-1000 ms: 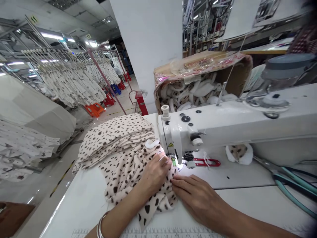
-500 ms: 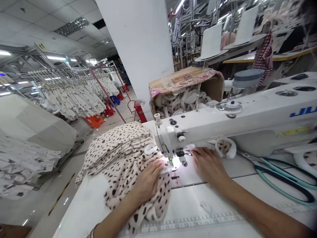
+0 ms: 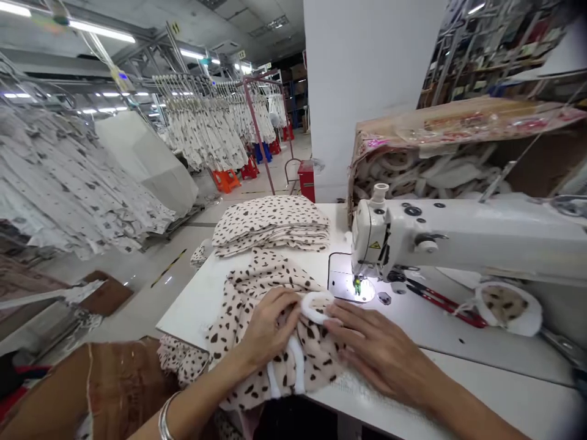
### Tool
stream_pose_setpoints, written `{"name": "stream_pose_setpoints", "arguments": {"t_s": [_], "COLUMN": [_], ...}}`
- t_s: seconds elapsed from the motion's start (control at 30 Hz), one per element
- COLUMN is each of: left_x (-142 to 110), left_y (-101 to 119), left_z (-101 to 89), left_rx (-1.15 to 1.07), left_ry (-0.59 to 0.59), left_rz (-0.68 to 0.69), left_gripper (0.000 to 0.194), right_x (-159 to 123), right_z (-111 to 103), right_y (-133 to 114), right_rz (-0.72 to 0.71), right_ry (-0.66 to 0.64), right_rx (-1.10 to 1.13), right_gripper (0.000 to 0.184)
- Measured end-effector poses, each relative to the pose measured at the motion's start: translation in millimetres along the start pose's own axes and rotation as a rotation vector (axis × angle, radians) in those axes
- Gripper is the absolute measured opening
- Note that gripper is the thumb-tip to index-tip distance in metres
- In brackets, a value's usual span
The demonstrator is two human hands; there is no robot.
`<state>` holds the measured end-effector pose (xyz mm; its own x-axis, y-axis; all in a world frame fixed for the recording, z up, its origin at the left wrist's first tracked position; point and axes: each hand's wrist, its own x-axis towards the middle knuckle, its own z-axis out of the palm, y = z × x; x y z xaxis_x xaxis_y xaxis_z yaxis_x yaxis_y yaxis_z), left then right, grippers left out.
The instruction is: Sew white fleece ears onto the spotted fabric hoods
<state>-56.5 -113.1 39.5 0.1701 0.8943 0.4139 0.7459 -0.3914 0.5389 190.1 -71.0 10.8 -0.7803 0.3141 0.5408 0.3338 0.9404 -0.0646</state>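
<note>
Fingers [image 3: 346, 313] of left hand [image 3: 270, 322] and right hand [image 3: 378, 348] clamp white trim [image 3: 313, 315] near table edge [image 3: 353, 414], clear of presser foot [image 3: 357, 286].

white table [image 3: 188, 302] | rear: folded spotted stack [image 3: 270, 223] | front: loose spotted cloth [image 3: 257, 278], overhanging edge | right: sewing machine [image 3: 458, 238]

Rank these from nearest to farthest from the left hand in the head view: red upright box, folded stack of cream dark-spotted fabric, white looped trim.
1. White looped trim: at the fingertips of the left hand.
2. Folded stack of fabric: farther back on the white table.
3. Red upright box: beyond the table's far edge.
</note>
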Motion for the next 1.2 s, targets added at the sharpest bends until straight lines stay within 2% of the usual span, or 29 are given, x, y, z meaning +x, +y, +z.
{"name": "stream_pose_setpoints", "arguments": {"t_s": [0.07, 0.17, 0.27, 0.33, 0.4, 0.53, 0.67, 0.83, 0.93, 1.0, 1.13, 1.2], "left_x": [6, 22, 37, 42, 44, 44, 60, 109, 125, 119, 79, 62], "left_y": [-6, -12, -8, -2, 3, 3, -6, -16, -17, -13, 1, 3], "left_z": [3.2, 7.1, 13.8, 19.6, 24.9, 31.9, 43.2, 71.1, 79.2, 76.1, 59.2, 51.8], "left_rx": [0.131, 0.251, 0.283, 0.295, 0.302, 0.399, 0.471, 0.335, 0.284, 0.264, 0.215, 0.225], "left_ry": [-0.056, -0.239, -0.341, -0.388, -0.394, -0.365, -0.420, -0.496, -0.496, -0.458, -0.349, -0.394], "left_rz": [-0.064, -0.110, -0.032, 0.074, 0.157, 0.172, 0.218, 0.318, 0.349, 0.342, 0.336, 0.344], "left_gripper": [0.026, 0.027, 0.020, 0.018, 0.018, 0.033, 0.039, 0.022, 0.011, 0.014, 0.027, 0.030], "right_x": [4, 2, -1, -1, -1, -1, -3, -8, -14, -18, -22, -21], "right_z": [2, 4, 1, -2, -4, 0, 12, 19, 17, 15, 6, 1], "right_y": [-9, -13, -9, -6, -4, -7, -6, 2, 2, -1, -8, -8], "right_rz": [0.013, 0.060, 0.036, 0.033, 0.012, -0.013, 0.089, 0.221, 0.270, 0.285, 0.289, 0.307], "right_ry": [-0.080, -0.033, 0.118, 0.152, 0.107, -0.009, 0.032, 0.135, 0.132, 0.110, 0.039, 0.011], "right_rx": [0.086, 0.230, 0.289, 0.225, 0.129, 0.025, -0.021, -0.172, -0.325, -0.399, -0.387, -0.335], "right_gripper": [0.031, 0.021, 0.018, 0.019, 0.028, 0.030, 0.031, 0.034, 0.032, 0.029, 0.027, 0.025]}}
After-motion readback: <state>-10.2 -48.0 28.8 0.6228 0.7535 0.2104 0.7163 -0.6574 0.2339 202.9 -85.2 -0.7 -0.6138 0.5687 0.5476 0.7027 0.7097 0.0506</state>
